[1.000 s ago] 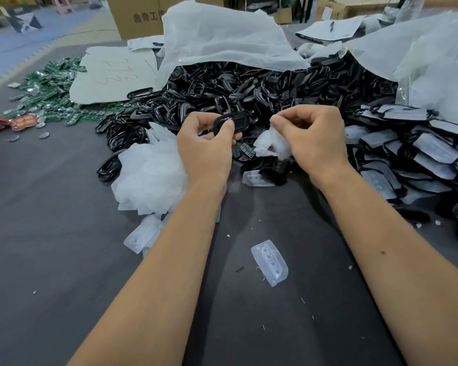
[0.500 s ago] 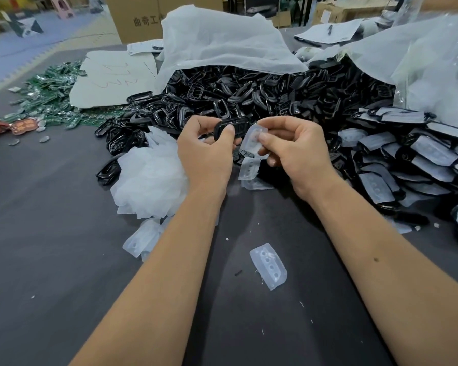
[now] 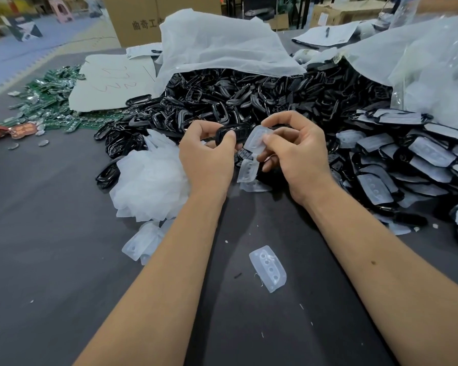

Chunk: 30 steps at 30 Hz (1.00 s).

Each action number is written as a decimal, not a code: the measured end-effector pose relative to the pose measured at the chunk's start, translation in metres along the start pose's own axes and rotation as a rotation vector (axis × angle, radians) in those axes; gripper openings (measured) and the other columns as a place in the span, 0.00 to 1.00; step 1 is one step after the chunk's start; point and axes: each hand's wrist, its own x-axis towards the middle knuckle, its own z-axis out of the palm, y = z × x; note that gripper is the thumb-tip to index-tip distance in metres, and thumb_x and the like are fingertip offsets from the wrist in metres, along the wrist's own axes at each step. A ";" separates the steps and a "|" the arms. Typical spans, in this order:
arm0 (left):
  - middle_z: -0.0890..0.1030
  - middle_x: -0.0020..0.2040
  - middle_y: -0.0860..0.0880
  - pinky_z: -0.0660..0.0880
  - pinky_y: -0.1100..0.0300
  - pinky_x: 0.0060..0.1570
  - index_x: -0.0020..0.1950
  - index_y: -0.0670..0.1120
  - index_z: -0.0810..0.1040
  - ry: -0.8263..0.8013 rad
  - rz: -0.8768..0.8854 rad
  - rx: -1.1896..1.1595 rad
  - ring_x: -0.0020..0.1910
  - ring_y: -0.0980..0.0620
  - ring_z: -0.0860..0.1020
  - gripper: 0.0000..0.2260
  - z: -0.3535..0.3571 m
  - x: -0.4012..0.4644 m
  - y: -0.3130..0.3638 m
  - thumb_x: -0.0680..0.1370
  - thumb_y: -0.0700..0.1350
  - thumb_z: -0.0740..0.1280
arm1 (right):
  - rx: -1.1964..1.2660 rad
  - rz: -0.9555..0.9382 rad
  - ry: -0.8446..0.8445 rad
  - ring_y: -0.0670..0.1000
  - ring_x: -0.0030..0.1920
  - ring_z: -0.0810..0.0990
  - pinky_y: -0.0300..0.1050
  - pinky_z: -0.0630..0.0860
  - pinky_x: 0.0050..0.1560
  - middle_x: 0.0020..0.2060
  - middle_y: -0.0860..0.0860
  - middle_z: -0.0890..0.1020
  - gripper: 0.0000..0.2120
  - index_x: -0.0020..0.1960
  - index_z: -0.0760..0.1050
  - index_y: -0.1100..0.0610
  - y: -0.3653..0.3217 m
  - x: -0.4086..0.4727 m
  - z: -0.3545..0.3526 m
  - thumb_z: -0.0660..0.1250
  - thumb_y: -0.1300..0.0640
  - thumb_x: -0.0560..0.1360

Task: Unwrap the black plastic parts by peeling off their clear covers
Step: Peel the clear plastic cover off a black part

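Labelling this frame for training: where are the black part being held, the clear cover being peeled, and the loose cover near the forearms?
black part (image 3: 232, 133), head view, glossy top face.
clear cover (image 3: 255, 140), head view, its middle.
loose cover (image 3: 269, 268), head view, dimpled centre.

This is a workshop or small factory floor for sorting and assembling parts. A wide grey tabletop carries a great heap of black plastic parts spilling from white bags, rows of wrapped parts at the right, and a scatter of green circuit boards at the left. Cardboard boxes stand behind, with paperwork and a pen at the far edge.
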 end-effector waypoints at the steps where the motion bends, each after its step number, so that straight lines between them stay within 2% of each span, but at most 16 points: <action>1: 0.81 0.40 0.49 0.82 0.55 0.37 0.45 0.43 0.79 -0.007 -0.009 -0.030 0.35 0.49 0.86 0.06 0.000 0.000 0.000 0.75 0.35 0.74 | -0.004 -0.004 0.025 0.53 0.30 0.82 0.42 0.77 0.27 0.32 0.53 0.82 0.11 0.48 0.81 0.57 0.001 0.001 0.001 0.66 0.71 0.76; 4: 0.82 0.44 0.43 0.81 0.62 0.37 0.46 0.41 0.79 -0.031 -0.004 -0.089 0.38 0.44 0.87 0.05 0.001 0.000 0.000 0.76 0.34 0.73 | 0.000 -0.016 0.101 0.55 0.32 0.84 0.42 0.80 0.30 0.32 0.52 0.83 0.12 0.45 0.82 0.59 0.002 0.002 0.002 0.64 0.72 0.77; 8: 0.82 0.42 0.45 0.81 0.61 0.37 0.45 0.43 0.79 -0.052 0.049 -0.083 0.37 0.46 0.87 0.06 0.002 -0.001 -0.001 0.75 0.34 0.73 | 0.012 -0.058 0.118 0.53 0.41 0.88 0.42 0.83 0.37 0.40 0.56 0.86 0.13 0.54 0.82 0.62 0.001 0.001 0.003 0.64 0.74 0.77; 10: 0.82 0.42 0.46 0.82 0.57 0.38 0.45 0.43 0.79 -0.053 0.059 -0.074 0.37 0.47 0.87 0.06 0.001 0.000 -0.002 0.75 0.34 0.73 | -0.029 -0.103 0.117 0.52 0.41 0.88 0.42 0.82 0.36 0.40 0.55 0.86 0.09 0.53 0.83 0.60 0.000 0.000 0.003 0.70 0.70 0.78; 12: 0.82 0.39 0.50 0.85 0.50 0.40 0.45 0.44 0.79 -0.061 0.064 -0.061 0.36 0.48 0.87 0.06 0.001 0.000 -0.003 0.75 0.35 0.74 | -0.085 -0.141 0.109 0.50 0.36 0.83 0.42 0.79 0.32 0.37 0.50 0.85 0.05 0.49 0.84 0.55 0.000 0.000 0.002 0.73 0.64 0.78; 14: 0.81 0.38 0.52 0.85 0.44 0.43 0.44 0.45 0.79 -0.077 0.060 -0.049 0.35 0.47 0.86 0.07 0.001 0.000 -0.003 0.74 0.35 0.74 | -0.123 -0.166 0.089 0.49 0.35 0.79 0.42 0.77 0.30 0.37 0.48 0.83 0.06 0.47 0.82 0.51 0.000 0.000 0.002 0.73 0.61 0.79; 16: 0.82 0.41 0.50 0.84 0.40 0.45 0.45 0.46 0.80 -0.093 0.053 -0.027 0.37 0.43 0.86 0.07 0.001 0.000 -0.003 0.74 0.36 0.74 | -0.126 -0.178 0.069 0.49 0.37 0.81 0.43 0.78 0.29 0.39 0.53 0.82 0.06 0.47 0.80 0.51 -0.001 -0.001 0.003 0.70 0.60 0.81; 18: 0.83 0.44 0.47 0.83 0.39 0.45 0.47 0.46 0.81 -0.111 0.059 -0.001 0.41 0.41 0.86 0.06 0.000 0.000 -0.004 0.74 0.37 0.75 | -0.137 -0.188 0.048 0.48 0.35 0.80 0.43 0.77 0.27 0.37 0.55 0.81 0.05 0.49 0.81 0.52 0.000 -0.001 0.004 0.68 0.61 0.82; 21: 0.84 0.44 0.45 0.83 0.41 0.45 0.47 0.47 0.82 -0.131 0.075 0.004 0.42 0.41 0.86 0.07 0.000 0.000 -0.003 0.73 0.37 0.76 | -0.176 -0.191 0.025 0.48 0.30 0.76 0.47 0.75 0.30 0.33 0.46 0.80 0.07 0.52 0.84 0.53 0.005 0.001 0.004 0.69 0.61 0.81; 24: 0.85 0.42 0.44 0.84 0.46 0.44 0.49 0.46 0.84 -0.152 0.060 -0.040 0.38 0.44 0.86 0.08 -0.001 0.000 -0.002 0.73 0.37 0.78 | -0.206 -0.154 0.057 0.48 0.34 0.79 0.48 0.77 0.37 0.38 0.50 0.84 0.04 0.51 0.82 0.53 0.007 0.004 0.004 0.72 0.60 0.77; 30: 0.86 0.43 0.44 0.84 0.55 0.42 0.51 0.43 0.86 -0.215 0.058 -0.094 0.37 0.50 0.86 0.07 -0.001 -0.001 -0.001 0.74 0.34 0.77 | -0.266 -0.182 0.114 0.48 0.35 0.83 0.47 0.79 0.39 0.36 0.48 0.86 0.03 0.43 0.84 0.52 0.008 0.004 0.002 0.76 0.57 0.75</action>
